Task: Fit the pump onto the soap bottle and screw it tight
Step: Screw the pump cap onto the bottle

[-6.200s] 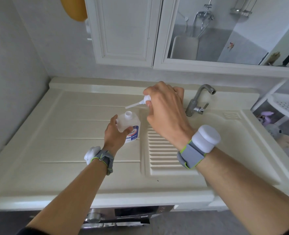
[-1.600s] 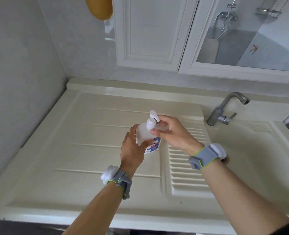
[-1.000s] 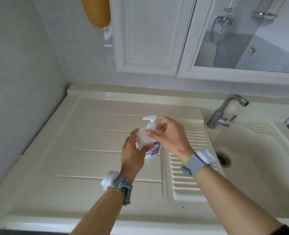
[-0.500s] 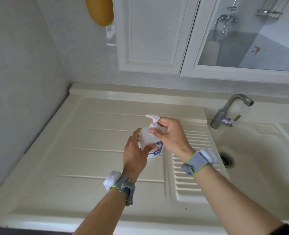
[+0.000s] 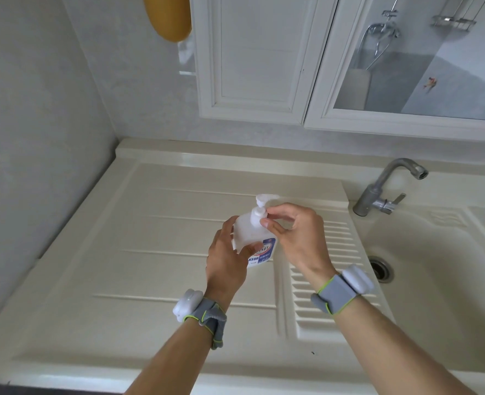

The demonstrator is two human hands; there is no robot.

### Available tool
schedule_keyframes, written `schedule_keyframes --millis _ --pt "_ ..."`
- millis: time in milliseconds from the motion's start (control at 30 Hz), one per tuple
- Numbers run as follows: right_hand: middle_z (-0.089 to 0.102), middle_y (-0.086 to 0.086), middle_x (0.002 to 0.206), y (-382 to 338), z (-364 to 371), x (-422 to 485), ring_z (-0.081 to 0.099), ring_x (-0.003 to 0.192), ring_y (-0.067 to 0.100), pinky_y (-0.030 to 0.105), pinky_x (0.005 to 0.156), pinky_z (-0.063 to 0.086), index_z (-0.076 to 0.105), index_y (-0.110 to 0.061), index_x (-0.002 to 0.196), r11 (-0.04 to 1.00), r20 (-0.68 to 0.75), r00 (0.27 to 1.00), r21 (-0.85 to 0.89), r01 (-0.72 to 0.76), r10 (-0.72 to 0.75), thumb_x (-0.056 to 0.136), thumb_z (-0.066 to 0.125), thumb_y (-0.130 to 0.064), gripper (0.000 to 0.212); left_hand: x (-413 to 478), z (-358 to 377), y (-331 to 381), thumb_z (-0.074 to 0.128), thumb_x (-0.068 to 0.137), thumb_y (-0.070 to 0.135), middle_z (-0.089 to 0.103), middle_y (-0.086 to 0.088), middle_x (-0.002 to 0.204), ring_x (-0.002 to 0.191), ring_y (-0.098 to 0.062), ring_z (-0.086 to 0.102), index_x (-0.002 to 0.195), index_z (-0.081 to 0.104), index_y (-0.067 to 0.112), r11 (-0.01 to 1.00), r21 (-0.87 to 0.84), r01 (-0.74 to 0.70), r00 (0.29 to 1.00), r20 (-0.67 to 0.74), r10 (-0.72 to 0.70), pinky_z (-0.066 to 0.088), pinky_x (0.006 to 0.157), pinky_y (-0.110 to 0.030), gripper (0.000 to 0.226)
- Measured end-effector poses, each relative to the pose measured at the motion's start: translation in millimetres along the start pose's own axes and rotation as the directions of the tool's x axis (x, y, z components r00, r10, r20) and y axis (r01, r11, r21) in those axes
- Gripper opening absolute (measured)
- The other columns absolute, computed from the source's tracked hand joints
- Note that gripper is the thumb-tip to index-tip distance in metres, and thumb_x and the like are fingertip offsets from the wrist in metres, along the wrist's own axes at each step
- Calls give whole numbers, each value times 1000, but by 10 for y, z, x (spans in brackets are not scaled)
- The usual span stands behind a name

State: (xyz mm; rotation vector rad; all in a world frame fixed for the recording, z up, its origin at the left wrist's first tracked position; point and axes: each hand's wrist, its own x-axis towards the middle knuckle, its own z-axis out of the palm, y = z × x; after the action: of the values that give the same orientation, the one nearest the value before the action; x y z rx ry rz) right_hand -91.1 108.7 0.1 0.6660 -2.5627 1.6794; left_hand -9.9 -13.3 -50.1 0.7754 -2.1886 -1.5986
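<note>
A small clear soap bottle [image 5: 248, 230] with a blue and white label stands on the cream drainboard [image 5: 155, 252]. My left hand [image 5: 228, 262] wraps around its body from the near side. The white pump [image 5: 259, 208] sits on the bottle's neck, its nozzle pointing right. My right hand [image 5: 298, 238] pinches the pump's collar between thumb and fingertips. Both wrists wear grey bands with white pods.
A ribbed washboard section [image 5: 329, 280] lies under my right hand. To the right are the sink basin [image 5: 435, 280] with its drain [image 5: 380, 269] and a metal tap [image 5: 383, 189]. A white wall cabinet [image 5: 252, 58] and mirror [image 5: 423, 58] hang behind.
The pump, held apart above the open bottle six seconds ago, now sits on the neck. Over the last second its nozzle has turned round under my right fingers.
</note>
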Motion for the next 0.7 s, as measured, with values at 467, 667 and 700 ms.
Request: schedule_keyframes --millis 467,667,700 --pt "68 11 125 96 4 177 61 118 16 28 108 46 62 4 128 963 346 938 252 -96 2 89 64 15 40 -11 -12 30 85 80 35 63 4 133 125 -22 60 141 50 34 1000 3 10 1000 7 -10 53 102 -51 70" --pt "80 -4 94 76 166 57 75 89 7 24 85 56 77 -15 96 972 33 997 222 -80 74 69 92 -8 32 -17 -2 36 85 80 33 64 4 131 125 -21 61 140 51 34 1000 0 14 1000 0 -14 54 101 -50 69" --pt "80 -7 92 60 193 31 75 90 7 24 86 56 76 -20 93 977 -16 997 198 -73 78 67 94 -11 33 -16 3 37 86 80 33 64 4 130 124 -20 61 139 52 34 1000 2 14 1000 0 -14 54 100 -49 68"
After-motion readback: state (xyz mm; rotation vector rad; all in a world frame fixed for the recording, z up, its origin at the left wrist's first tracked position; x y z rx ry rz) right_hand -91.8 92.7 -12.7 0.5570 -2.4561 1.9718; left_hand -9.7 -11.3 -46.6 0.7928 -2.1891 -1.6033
